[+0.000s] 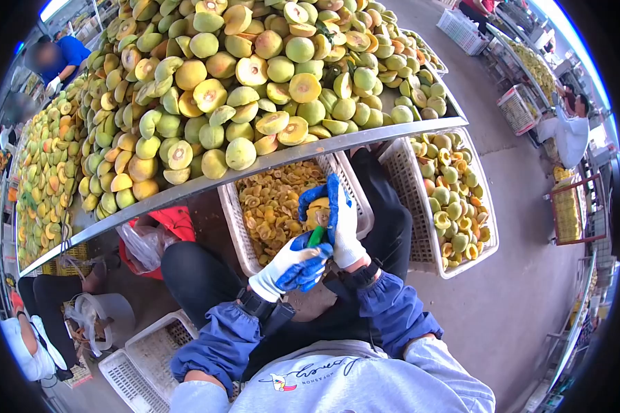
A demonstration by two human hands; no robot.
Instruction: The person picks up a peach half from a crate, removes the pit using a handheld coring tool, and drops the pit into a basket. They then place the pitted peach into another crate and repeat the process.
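My left hand (297, 265), in a white glove with blue coating, is closed around a green-handled tool (316, 237). The working end of the tool is hard to make out against the fruit. My right hand (339, 219), gloved the same way, has its fingers curled round a yellow peach half (318, 212), its cut face turned toward me. Both hands meet above a pale plastic crate (233, 233) between my knees. Small yellow fruit pieces (272, 199) lie inside that crate.
A metal-edged table (282, 160) heaped with halved peaches (213, 96) spans the space ahead. Another crate (430, 255) of peach halves stands right of my leg. A red bag (176, 224), a bucket (114, 316) and a white crate (127, 375) are at left. Other people work nearby.
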